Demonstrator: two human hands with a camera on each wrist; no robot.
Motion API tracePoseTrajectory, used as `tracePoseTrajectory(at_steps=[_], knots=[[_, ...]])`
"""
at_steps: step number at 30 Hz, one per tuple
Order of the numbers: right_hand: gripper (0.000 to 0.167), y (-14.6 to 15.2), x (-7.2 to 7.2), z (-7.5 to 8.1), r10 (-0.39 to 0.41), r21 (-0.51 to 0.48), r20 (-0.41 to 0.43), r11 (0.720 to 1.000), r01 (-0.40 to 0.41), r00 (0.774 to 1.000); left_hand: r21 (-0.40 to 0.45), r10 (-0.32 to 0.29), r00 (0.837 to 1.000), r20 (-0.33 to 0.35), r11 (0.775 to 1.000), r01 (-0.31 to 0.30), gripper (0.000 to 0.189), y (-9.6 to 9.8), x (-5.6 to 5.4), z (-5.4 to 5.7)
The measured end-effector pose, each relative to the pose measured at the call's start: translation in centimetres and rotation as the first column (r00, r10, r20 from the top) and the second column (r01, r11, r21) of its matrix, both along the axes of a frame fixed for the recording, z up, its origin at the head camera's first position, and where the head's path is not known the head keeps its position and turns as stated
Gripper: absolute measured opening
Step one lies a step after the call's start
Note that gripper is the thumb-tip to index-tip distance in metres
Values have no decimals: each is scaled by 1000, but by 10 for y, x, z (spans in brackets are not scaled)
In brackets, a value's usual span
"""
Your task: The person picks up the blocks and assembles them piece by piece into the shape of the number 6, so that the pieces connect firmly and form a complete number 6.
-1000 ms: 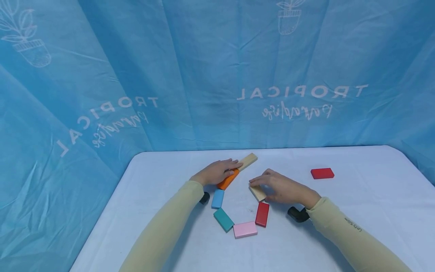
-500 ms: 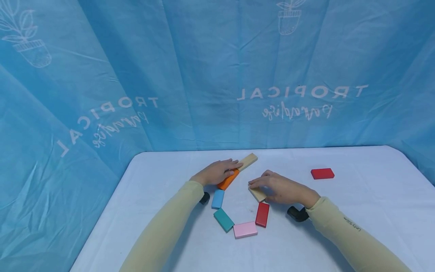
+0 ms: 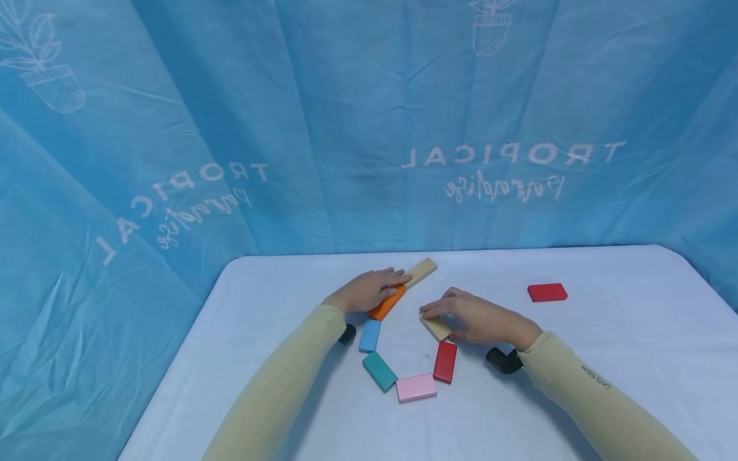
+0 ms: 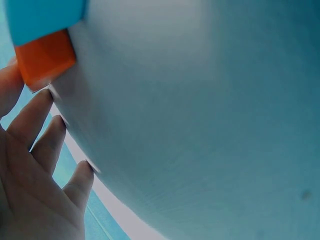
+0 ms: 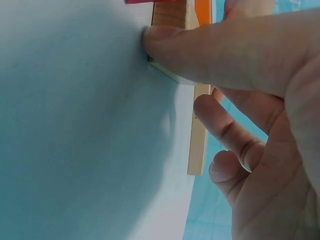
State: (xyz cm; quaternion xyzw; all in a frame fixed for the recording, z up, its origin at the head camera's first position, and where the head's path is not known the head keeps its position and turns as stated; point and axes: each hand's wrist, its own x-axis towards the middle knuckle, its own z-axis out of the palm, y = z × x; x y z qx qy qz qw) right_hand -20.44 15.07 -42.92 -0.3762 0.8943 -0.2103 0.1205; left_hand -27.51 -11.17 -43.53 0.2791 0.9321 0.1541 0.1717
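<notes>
In the head view my left hand (image 3: 371,289) lies along the orange block (image 3: 385,307), thumb over its top and fingers stretched toward the long plain wooden block (image 3: 422,271). The left wrist view has its fingertips (image 4: 86,167) down at the tabletop, near the orange block's end. My right hand (image 3: 475,317) pinches a shorter plain wooden block (image 3: 437,328) lengthwise, thumb at the near end and fingers at the far end. Its near corner is close against a red block (image 3: 445,362). In the right wrist view the thumb (image 5: 165,45) presses on the block's end.
A blue block (image 3: 369,337), a teal block (image 3: 380,371) and a pink block (image 3: 416,388) continue the curved row round to the red one. Another red block (image 3: 547,292) lies apart at the right. Blue printed cloth (image 3: 357,160) hangs behind the white table (image 3: 277,307).
My right hand has shifted very slightly left with the short wooden block, turning its far end a little. The left hand and the other blocks stay as they were.
</notes>
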Motion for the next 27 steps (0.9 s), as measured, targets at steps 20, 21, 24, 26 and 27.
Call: tracePoseTrajectory(at_steps=[20, 21, 24, 26, 27], knots=[[59, 0, 0, 1, 18, -14, -4, 1000, -18, 1000, 1, -6, 1000, -9, 1000, 6, 49, 0, 0, 1], [59, 0, 0, 1, 19, -15, -3, 1000, -19, 1000, 2, -6, 1000, -7, 1000, 6, 49, 0, 0, 1], [58, 0, 1, 1, 21, -19, 1, 1000, -21, 1000, 6, 1, 1000, -2, 1000, -1, 49, 0, 0, 1], [58, 0, 1, 0, 23, -22, 3, 999, -23, 1000, 6, 5, 1000, -1, 1000, -5, 48, 0, 0, 0], [58, 0, 1, 0, 25, -24, 4, 999, -24, 1000, 6, 6, 1000, -1, 1000, -6, 48, 0, 0, 0]])
